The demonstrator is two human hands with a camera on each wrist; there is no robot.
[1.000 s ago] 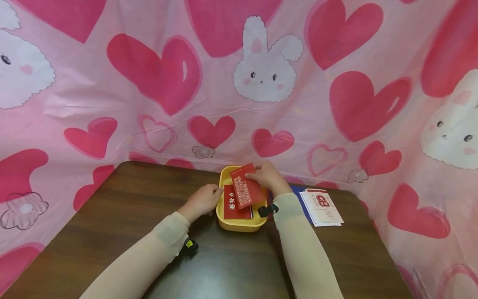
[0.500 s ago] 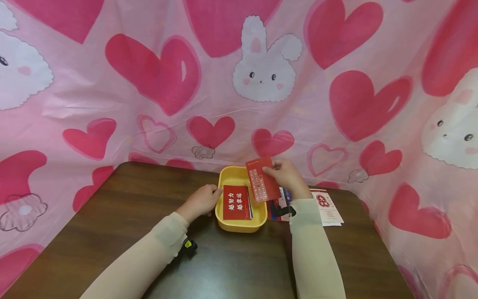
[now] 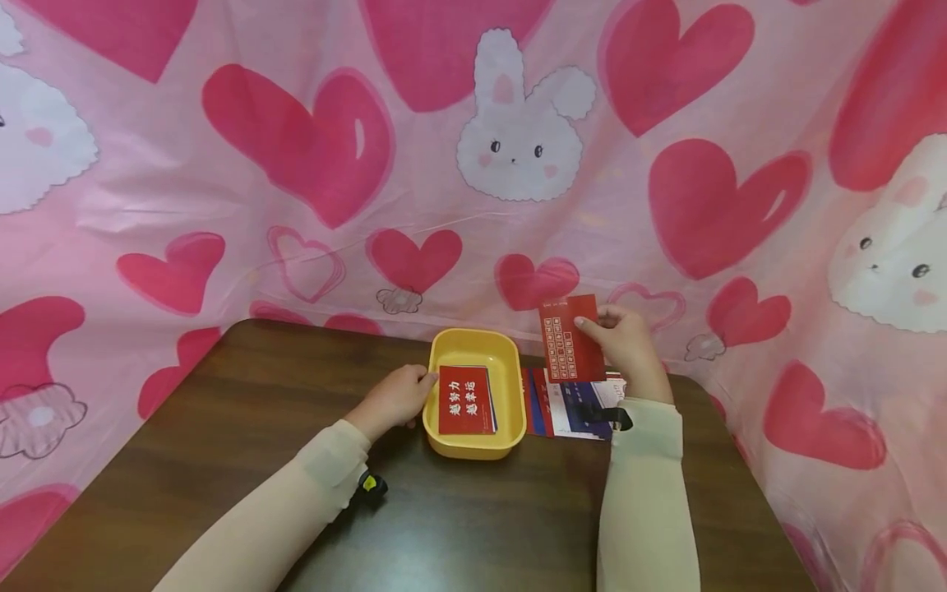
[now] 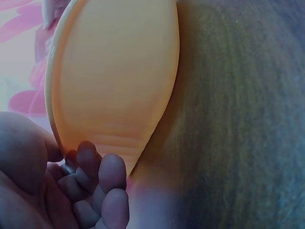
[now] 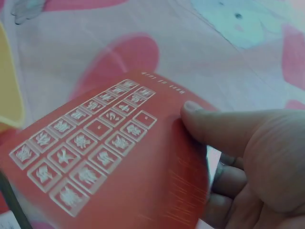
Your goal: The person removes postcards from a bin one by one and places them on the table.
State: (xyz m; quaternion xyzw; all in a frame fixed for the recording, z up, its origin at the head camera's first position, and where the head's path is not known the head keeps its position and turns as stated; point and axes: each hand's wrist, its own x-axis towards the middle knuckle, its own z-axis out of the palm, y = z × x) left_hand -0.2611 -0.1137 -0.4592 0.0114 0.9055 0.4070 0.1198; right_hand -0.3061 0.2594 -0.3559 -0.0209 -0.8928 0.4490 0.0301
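Observation:
A yellow plastic basin (image 3: 510,386) stands on the table, and my left hand (image 3: 395,396) grips its left rim. The left wrist view has the thumb and fingertips at the wall of the basin (image 4: 114,71). Inside the basin lies a small stack topped by a red card (image 3: 464,403) with white characters. My right hand (image 3: 625,341) pinches another red card (image 3: 568,337) by its right edge, raised to the right of the basin. Rows of boxed characters cover this card (image 5: 95,138) in the right wrist view, where the thumb (image 5: 224,126) presses on its face.
Right of the basin, several red, blue and white cards (image 3: 573,411) lie spread on the table, partly hidden by the right hand and its wrist strap. The brown wooden table (image 3: 459,526) ends at a pink curtain (image 3: 414,189) with hearts and rabbits.
My right hand has carried the red card out from over the basin to the right, above the spread cards. The stack in the basin is now uncovered. My left hand stays at the rim.

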